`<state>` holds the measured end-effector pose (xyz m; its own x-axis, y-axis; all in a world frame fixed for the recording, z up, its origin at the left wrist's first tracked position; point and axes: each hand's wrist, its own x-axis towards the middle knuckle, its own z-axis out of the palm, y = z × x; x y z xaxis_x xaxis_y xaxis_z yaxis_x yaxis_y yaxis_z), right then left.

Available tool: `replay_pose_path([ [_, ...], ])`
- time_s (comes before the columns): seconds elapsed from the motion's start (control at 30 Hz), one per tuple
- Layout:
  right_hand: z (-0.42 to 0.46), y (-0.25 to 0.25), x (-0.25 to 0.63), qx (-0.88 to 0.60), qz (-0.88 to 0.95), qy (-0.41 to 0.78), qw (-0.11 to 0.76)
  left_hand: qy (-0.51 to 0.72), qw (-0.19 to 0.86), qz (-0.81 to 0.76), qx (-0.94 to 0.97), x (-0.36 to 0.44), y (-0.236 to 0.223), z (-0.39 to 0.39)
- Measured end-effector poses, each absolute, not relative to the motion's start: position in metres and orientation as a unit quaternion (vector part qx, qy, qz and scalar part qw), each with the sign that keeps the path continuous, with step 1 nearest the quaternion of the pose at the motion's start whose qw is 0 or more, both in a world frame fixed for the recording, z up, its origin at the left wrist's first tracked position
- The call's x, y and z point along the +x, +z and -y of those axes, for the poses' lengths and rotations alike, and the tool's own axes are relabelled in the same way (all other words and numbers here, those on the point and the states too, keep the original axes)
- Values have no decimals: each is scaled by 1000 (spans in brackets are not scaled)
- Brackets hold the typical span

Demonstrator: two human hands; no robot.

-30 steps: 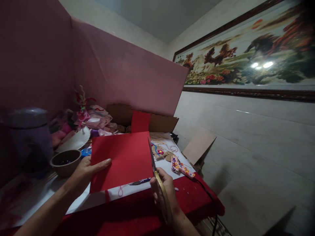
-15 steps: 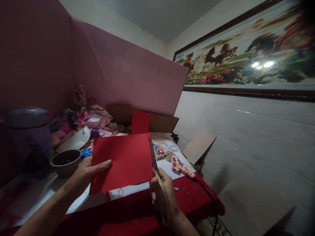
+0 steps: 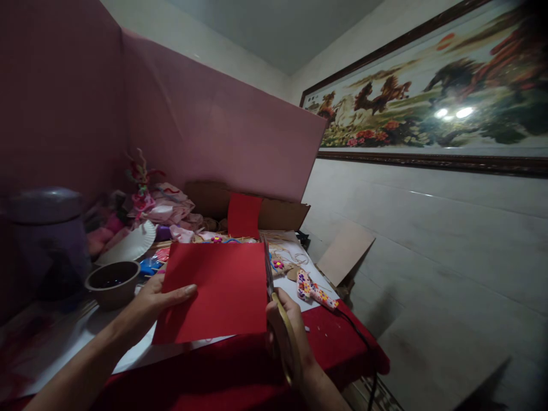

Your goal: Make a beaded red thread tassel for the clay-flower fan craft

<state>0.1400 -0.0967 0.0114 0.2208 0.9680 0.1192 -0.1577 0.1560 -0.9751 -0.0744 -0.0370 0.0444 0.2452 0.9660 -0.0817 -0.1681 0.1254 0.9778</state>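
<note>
Pinching flat rectangular red paper sheet [image 3: 218, 291], near and right of round grey-brown bowl [image 3: 113, 297], with left hand [image 3: 156, 299]: thumb on top, other fingertips hidden. Gripping gold-handled metal scissors [image 3: 286, 338], right hand [image 3: 298, 328] closed, at sheet side away from bowl. Sheet likely light, semi-stiff, easily creased; best held by margins. Versus earlier: lowered slightly, now covering red string loop, exposing small magenta flower [image 3: 217, 240] beyond and right of bowl

Left hand [image 3: 159, 297]: one, bare; thumb [image 3: 182, 293] slender, nail visible at the tip, other fingers mostly hidden. Left forearm [image 3: 92, 351]: one, bare to the edge of view, narrowing at the wrist. Right hand [image 3: 295, 319]: one, bare, partly shadowed. Right forearm [image 3: 321, 388]: one, bare, short length visible.
</note>
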Motion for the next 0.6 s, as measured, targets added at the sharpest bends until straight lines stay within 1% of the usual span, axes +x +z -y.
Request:
replay_pose_path([
  [0.1,97,12,139,-473,427,437,635,447,634,-410,480,-74,47,38],
  [0.3,90,10,139,-507,419,439,612,433,648,-398,484,-76,51,37],
  [0.53,73,-1,145,-492,443,487,571,485,609,-433,454,-72,47,34],
  [0.6,70,-3,150,-469,456,503,564,500,581,-452,456,-74,46,30],
])
